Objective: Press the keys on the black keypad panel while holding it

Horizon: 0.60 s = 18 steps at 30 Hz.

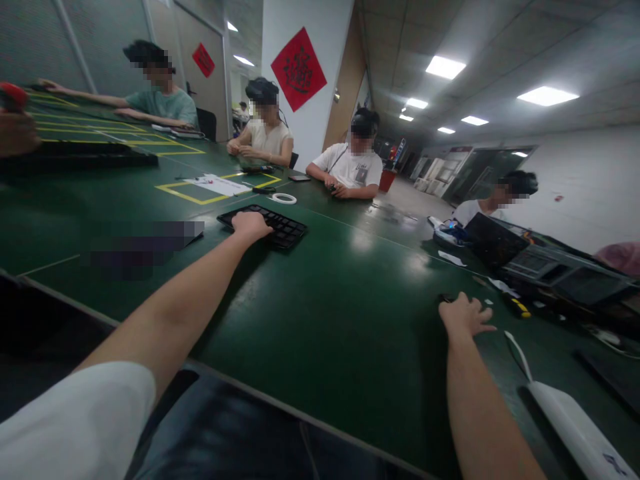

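My left hand point(251, 225) is over a black tray point(289, 233) divided into small compartments. Its fingers look curled down into or against the tray, and the back of the hand hides whatever is in them. Farther right, my right hand point(465, 315) is low over the green table with its fingers spread. Beside its thumb lies a small dark object point(445, 299), too blurred to name; whether the thumb touches it I cannot tell.
A white power strip point(575, 420) lies at the right on the green table point(320, 320). Beyond are a yellow-and-black tool point(520, 307) and a metal computer case point(565, 267). A white tape ring point(284, 199) and paper point(217, 185) lie behind the tray. Several people sit around.
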{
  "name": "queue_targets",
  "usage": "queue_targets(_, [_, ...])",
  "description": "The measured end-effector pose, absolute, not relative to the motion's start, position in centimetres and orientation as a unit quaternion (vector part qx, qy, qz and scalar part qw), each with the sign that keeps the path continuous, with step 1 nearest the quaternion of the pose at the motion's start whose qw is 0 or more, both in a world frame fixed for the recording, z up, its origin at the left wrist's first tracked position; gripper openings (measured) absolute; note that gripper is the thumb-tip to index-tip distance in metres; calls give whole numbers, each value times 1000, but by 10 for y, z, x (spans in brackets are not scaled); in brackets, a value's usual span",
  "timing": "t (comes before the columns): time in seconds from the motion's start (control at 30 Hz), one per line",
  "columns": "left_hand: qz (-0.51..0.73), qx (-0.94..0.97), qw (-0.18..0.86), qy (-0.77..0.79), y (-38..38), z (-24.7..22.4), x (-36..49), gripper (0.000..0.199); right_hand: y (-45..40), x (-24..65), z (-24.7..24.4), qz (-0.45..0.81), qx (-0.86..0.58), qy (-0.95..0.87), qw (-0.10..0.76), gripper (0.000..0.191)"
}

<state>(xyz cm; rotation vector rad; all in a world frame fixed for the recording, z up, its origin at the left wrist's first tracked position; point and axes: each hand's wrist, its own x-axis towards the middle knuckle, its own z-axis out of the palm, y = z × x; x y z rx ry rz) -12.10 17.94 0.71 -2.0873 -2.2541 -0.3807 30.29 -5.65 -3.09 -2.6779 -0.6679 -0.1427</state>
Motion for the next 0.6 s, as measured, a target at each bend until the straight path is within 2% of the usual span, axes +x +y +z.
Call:
queue_targets(0.1, [-121,-704,33,-699,176,4,-109,53,-50,310,-35,11,-946,-285,152,49])
queue_targets(0.23, [-137,-758,29,-637,160,-4,-78,47,-28,299,-44,-18,-858,-491,150,51])
queue_targets(0.33, [-176,-805,-1,-566,137,-10,-47,45,-13,264,-48,11,-780,-575,245,49])
queue_targets(0.5, [-250,-872,-117,-405,85,-19,1,44,-2,208,-52,180,-629,-600,461,45])
queue_targets(0.6, [-272,-885,-166,-338,64,-24,13,46,1,197,-56,202,-564,-609,519,45])
